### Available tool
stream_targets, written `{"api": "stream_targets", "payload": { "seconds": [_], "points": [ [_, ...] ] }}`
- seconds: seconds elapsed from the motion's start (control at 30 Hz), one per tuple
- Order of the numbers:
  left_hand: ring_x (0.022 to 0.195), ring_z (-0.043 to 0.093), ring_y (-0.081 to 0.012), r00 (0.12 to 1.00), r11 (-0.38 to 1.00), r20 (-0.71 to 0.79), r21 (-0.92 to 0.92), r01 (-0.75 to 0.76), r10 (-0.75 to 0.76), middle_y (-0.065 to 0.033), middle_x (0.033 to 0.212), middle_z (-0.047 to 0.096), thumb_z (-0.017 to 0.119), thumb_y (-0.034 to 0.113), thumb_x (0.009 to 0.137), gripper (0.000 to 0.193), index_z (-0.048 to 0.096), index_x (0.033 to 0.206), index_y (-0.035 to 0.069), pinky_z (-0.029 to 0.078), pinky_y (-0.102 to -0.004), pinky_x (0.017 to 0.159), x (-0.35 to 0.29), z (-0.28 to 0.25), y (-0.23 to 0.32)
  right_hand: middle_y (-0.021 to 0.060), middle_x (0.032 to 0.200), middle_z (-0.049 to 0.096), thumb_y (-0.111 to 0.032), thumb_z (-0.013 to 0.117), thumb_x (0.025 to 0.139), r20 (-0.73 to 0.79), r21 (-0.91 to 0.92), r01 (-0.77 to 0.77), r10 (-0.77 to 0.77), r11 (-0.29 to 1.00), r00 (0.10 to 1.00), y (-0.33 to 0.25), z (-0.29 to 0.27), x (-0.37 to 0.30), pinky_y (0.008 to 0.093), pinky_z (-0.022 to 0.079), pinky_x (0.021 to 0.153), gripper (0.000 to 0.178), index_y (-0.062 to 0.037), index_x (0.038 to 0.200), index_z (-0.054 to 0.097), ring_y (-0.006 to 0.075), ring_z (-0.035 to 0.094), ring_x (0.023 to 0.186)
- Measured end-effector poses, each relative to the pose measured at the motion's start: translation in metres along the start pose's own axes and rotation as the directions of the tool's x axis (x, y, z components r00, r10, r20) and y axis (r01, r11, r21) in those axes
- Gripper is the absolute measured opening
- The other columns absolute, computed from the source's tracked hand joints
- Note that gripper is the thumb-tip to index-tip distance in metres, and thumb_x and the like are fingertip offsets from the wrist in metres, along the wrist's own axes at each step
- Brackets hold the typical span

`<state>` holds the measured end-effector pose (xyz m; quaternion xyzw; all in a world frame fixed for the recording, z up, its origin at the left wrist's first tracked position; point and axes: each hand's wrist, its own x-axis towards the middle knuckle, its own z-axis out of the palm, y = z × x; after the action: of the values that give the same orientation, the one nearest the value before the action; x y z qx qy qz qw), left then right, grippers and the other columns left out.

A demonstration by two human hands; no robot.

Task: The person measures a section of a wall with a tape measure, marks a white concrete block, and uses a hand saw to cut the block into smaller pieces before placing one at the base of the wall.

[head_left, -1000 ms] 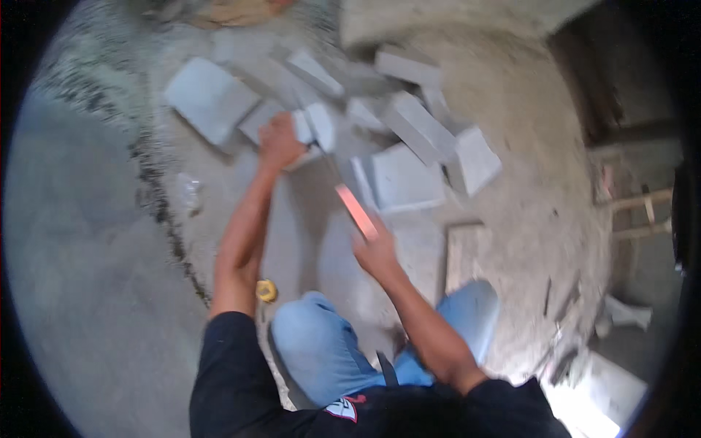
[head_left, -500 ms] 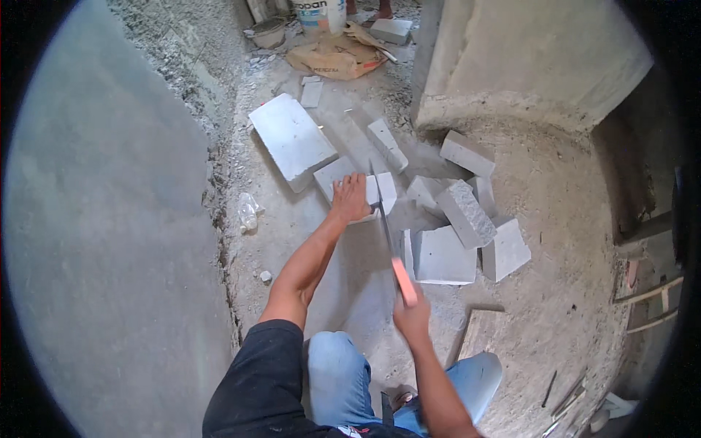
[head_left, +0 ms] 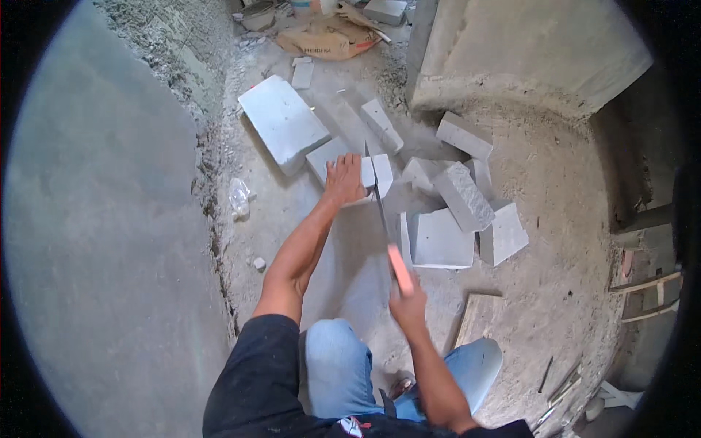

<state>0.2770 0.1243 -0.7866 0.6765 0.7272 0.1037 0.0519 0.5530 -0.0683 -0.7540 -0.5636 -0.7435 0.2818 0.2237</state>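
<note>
My left hand [head_left: 345,179] rests on a light-grey aerated concrete block [head_left: 318,162], its fingers across the top and its thumb at the near side. Just right of that hand, a handsaw [head_left: 383,219] has its narrow blade in a cut between the held part and a small end piece [head_left: 382,173]. The saw's orange handle [head_left: 399,267] points back toward me, and my right hand [head_left: 408,303] is closed around it. A larger white-grey block [head_left: 285,120] lies flat behind the left hand.
Several cut blocks [head_left: 442,237] lie piled to the right. A board [head_left: 478,317] is by my right knee, and thin rods [head_left: 566,387] lie at lower right. A crumpled paper sack [head_left: 328,40] lies beyond. Concrete walls [head_left: 109,241] rise at the left and far right.
The view has tilted slightly, so everything sits higher in the picture. The saw has shifted a little along the cut toward me. My left hand stays on the block.
</note>
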Motion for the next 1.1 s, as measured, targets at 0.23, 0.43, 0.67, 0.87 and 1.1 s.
{"api": "stream_targets", "payload": {
  "seconds": [0.23, 0.43, 0.67, 0.87, 1.1],
  "points": [
    [0.118, 0.051, -0.0359, 0.996, 0.998, 0.059, 0.015, 0.059, -0.059, -0.0166, 0.123, 0.052, 0.074, 0.039, 0.068, 0.073, 0.047, 0.125, 0.002, 0.037, -0.0558, 0.098, -0.001, 0.007, -0.006, 0.0224, 0.124, 0.061, -0.004, 0.059, 0.079, 0.216, 0.115, -0.32, 0.291, 0.94, 0.932, -0.034, -0.005, 0.057, 0.047, 0.054, 0.082, 0.056, -0.0095, 0.135, 0.053, 0.04, 0.062, 0.108],
    [0.116, 0.053, -0.0364, 1.0, 0.999, -0.002, 0.033, -0.014, 0.014, -0.0173, 0.12, 0.055, 0.073, 0.034, 0.066, 0.067, 0.049, 0.121, 0.004, 0.039, -0.0589, 0.091, -0.006, -0.001, -0.023, 0.0225, 0.114, 0.065, -0.007, 0.062, 0.081, -0.011, 0.219, -0.038, 0.041, 0.975, 0.999, -0.05, -0.023, -0.01, 0.045, 0.053, 0.088, 0.04, -0.0065, 0.122, 0.059, 0.0433, 0.062, 0.107],
    [0.119, 0.051, -0.0354, 0.998, 0.998, 0.039, 0.028, 0.052, -0.053, -0.0158, 0.12, 0.055, 0.078, 0.044, 0.066, 0.074, 0.049, 0.121, 0.004, 0.036, -0.058, 0.096, -0.009, -0.001, -0.012, 0.0226, 0.107, 0.067, -0.007, 0.059, 0.083, 0.039, 0.267, -0.231, 0.229, 0.936, 0.973, -0.041, -0.008, -0.02, 0.05, 0.053, 0.08, 0.045, -0.008, 0.128, 0.056, 0.0451, 0.065, 0.091],
    [0.122, 0.049, -0.0356, 0.996, 0.998, 0.068, 0.027, 0.051, -0.053, -0.015, 0.122, 0.053, 0.078, 0.044, 0.067, 0.077, 0.047, 0.125, 0.004, 0.036, -0.0562, 0.096, 0.002, 0.001, 0.011, 0.024, 0.108, 0.067, -0.004, 0.06, 0.081, 0.104, 0.127, -0.338, 0.326, 0.933, 0.94, -0.026, 0.003, 0.05, 0.0496, 0.054, 0.082, 0.049, -0.0084, 0.13, 0.054, 0.044, 0.065, 0.094],
    [0.123, 0.049, -0.0366, 0.992, 0.997, 0.105, 0.054, 0.063, -0.068, -0.0158, 0.126, 0.052, 0.079, 0.043, 0.066, 0.079, 0.046, 0.126, 0.004, 0.036, -0.056, 0.097, -0.003, -0.009, -0.006, 0.0252, 0.095, 0.066, -0.011, 0.06, 0.084, 0.027, 0.322, -0.231, 0.235, 0.918, 0.972, -0.031, -0.006, -0.003, 0.0533, 0.051, 0.075, 0.039, -0.0054, 0.122, 0.056, 0.0475, 0.063, 0.088]
  ]
}}
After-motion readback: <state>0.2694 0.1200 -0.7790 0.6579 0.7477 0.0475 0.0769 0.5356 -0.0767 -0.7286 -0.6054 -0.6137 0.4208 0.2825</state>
